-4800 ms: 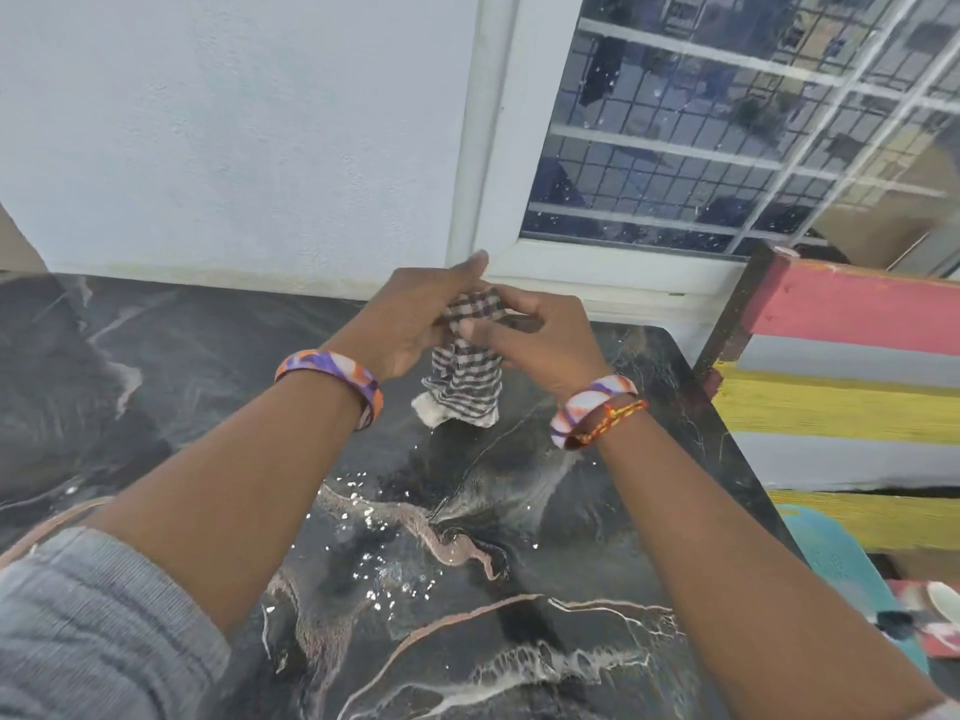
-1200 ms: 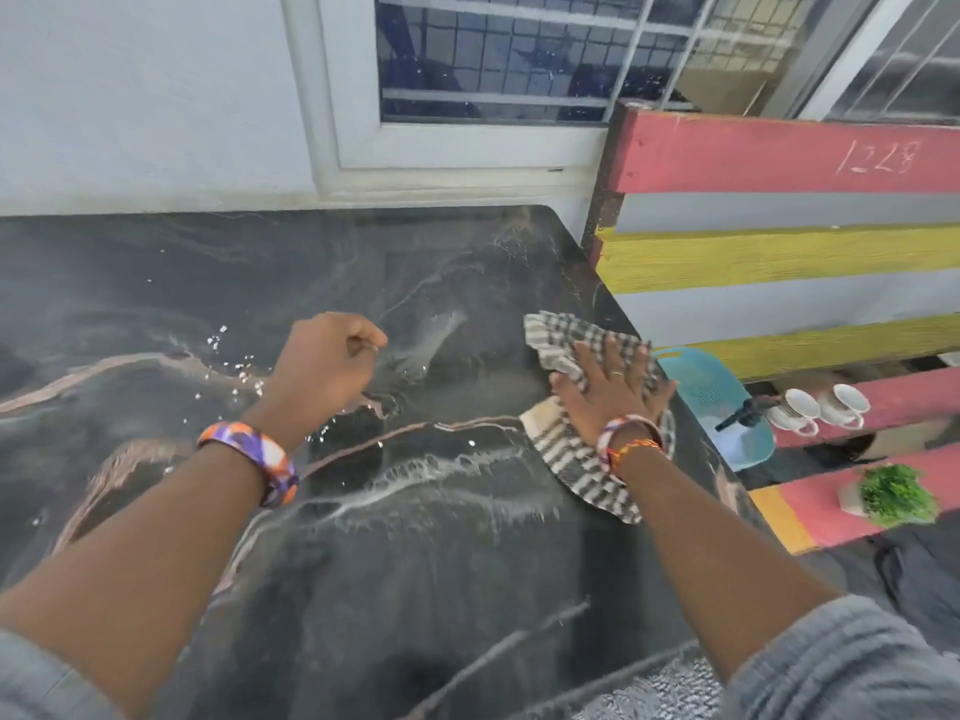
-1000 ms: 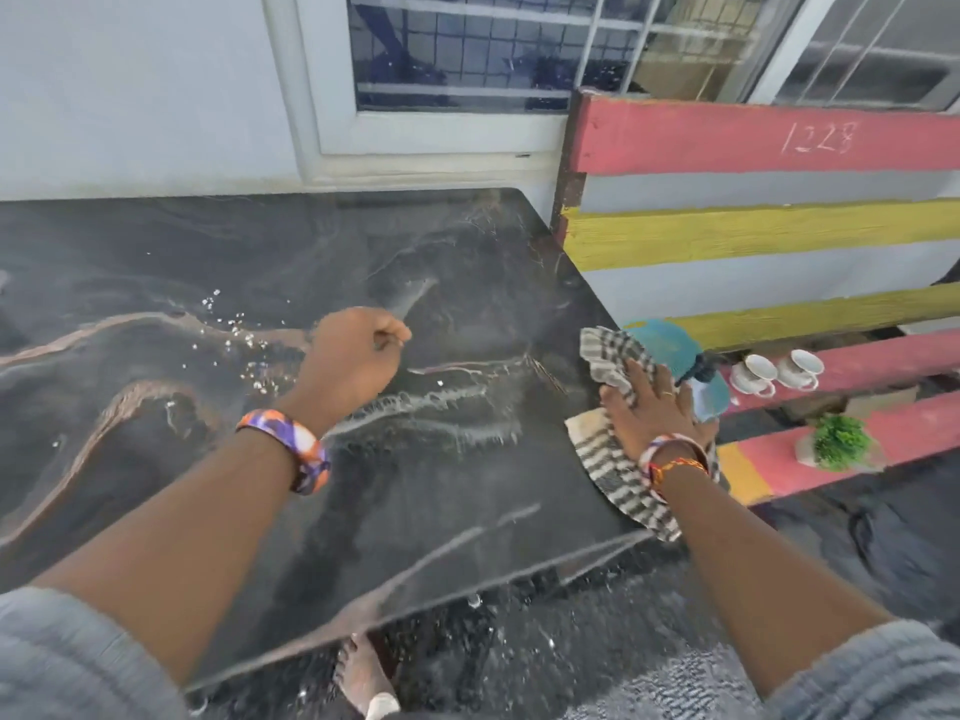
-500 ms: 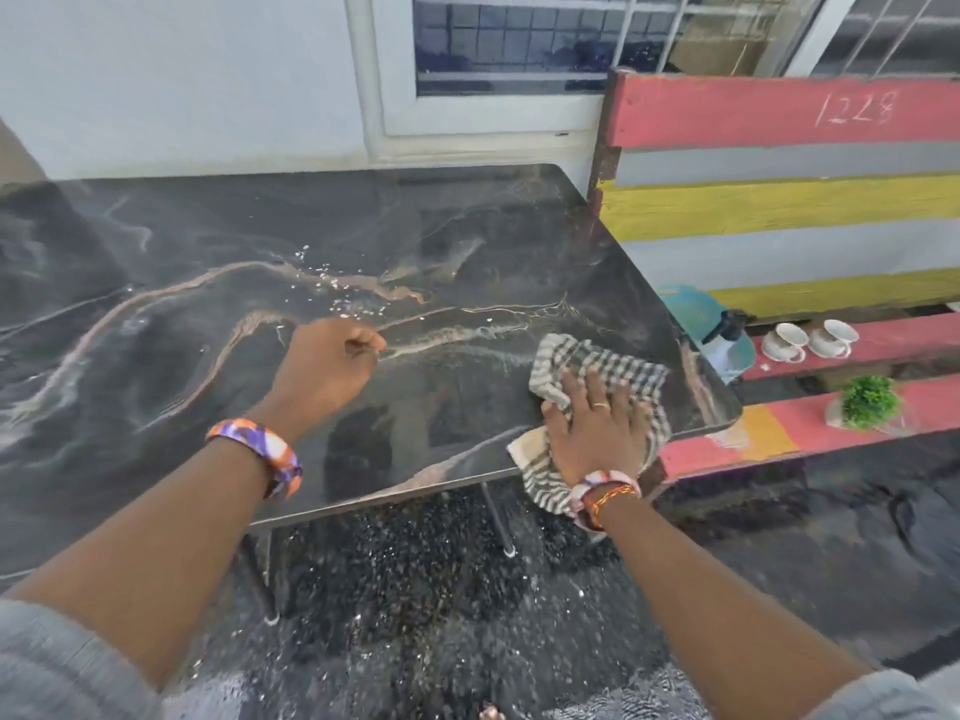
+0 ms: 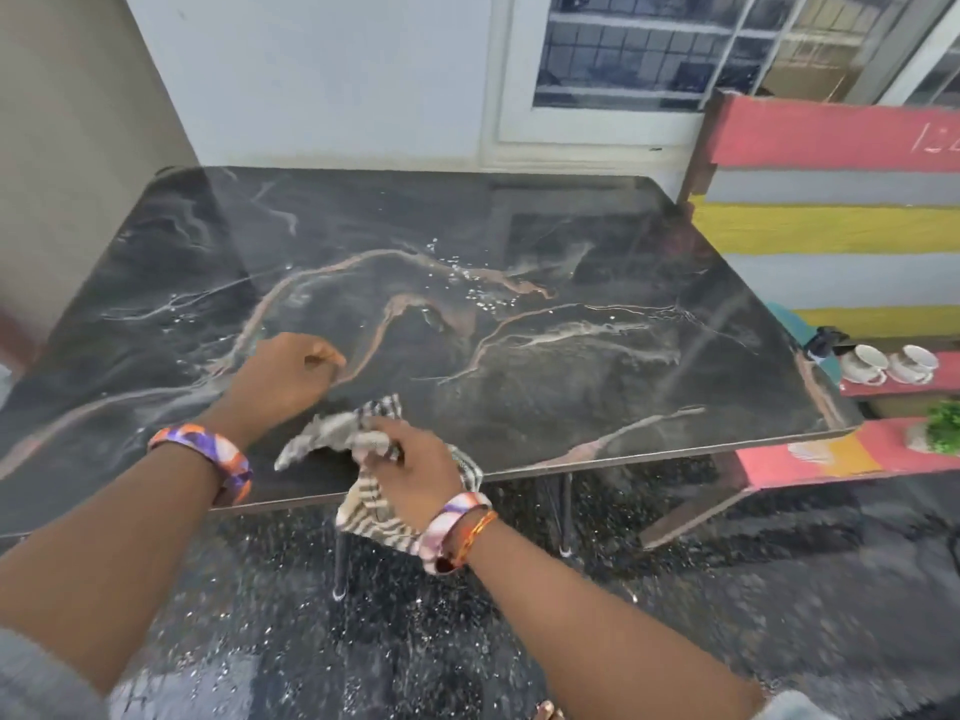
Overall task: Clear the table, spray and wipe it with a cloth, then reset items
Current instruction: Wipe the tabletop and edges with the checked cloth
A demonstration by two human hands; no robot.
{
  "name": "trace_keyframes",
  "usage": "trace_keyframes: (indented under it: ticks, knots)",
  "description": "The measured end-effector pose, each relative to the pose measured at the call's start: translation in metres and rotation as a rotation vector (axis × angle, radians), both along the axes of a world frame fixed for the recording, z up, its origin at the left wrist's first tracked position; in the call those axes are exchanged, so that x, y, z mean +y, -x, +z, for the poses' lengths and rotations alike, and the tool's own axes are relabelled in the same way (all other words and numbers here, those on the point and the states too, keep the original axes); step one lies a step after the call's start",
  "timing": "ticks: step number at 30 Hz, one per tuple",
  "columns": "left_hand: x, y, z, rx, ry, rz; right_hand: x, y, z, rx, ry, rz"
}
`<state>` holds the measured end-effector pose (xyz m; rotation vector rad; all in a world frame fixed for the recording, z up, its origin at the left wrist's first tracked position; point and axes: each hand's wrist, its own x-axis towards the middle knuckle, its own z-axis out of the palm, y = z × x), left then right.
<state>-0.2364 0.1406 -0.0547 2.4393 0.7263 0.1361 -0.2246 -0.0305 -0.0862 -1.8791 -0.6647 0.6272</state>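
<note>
The black marble-patterned table fills the middle of the head view, with water droplets near its centre. My right hand grips a crumpled striped cloth at the table's near edge, and part of the cloth hangs below the edge. My left hand rests as a closed fist on the tabletop just left of the cloth, holding nothing that I can see.
A pink, yellow and grey bench stands against the table's right side. On its seat are two white cups, a dark spray nozzle over something teal, and a small green plant. Wall and window lie behind; speckled dark floor below.
My right hand has dragged the cloth left along the table's near edge, from the right corner toward the middle, and bunched it up. My left fist stays on the table.
</note>
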Motion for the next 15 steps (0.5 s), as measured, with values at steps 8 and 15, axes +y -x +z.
trace_keyframes:
  ticks: [8,15]
  knots:
    - [-0.045,-0.009,0.026,-0.018,1.088,-0.524,-0.045,-0.045,0.031,0.820,-0.711,-0.147]
    - [-0.137,-0.106,0.026,0.014,0.513,-0.722,-0.152,-0.104,0.041,0.391,-0.319,-0.591]
